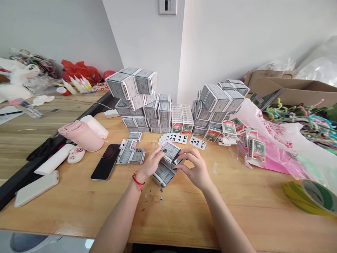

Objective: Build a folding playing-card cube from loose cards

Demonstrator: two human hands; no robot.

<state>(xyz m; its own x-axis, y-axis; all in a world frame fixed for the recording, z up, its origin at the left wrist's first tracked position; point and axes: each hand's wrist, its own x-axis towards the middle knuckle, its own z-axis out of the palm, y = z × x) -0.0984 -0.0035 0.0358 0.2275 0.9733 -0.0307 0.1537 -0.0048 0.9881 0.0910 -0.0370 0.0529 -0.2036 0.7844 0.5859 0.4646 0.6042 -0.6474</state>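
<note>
Between my hands is a block of folded playing cards (164, 173), grey patterned backs outward, low over the table. My left hand (152, 162) grips its left side, thumb on the top face. At its right edge my right hand (193, 165) pinches what looks like a card flap with thumb and fingertips. Just behind lie fanned loose playing cards (179, 138), faces up, and another face-up card pair (197, 142). Left of my left hand sit partly folded card pieces (130, 153). Small dark scraps lie in front of the block.
Stacked card blocks stand at back left (146, 109) and back right (218, 102), with rows of card boxes (182, 117) between. A phone (105, 162) and pink roll (81, 135) lie left. Yellow-green tape (300, 196), a plastic bag (268, 137) and a cardboard box (297, 92) are right.
</note>
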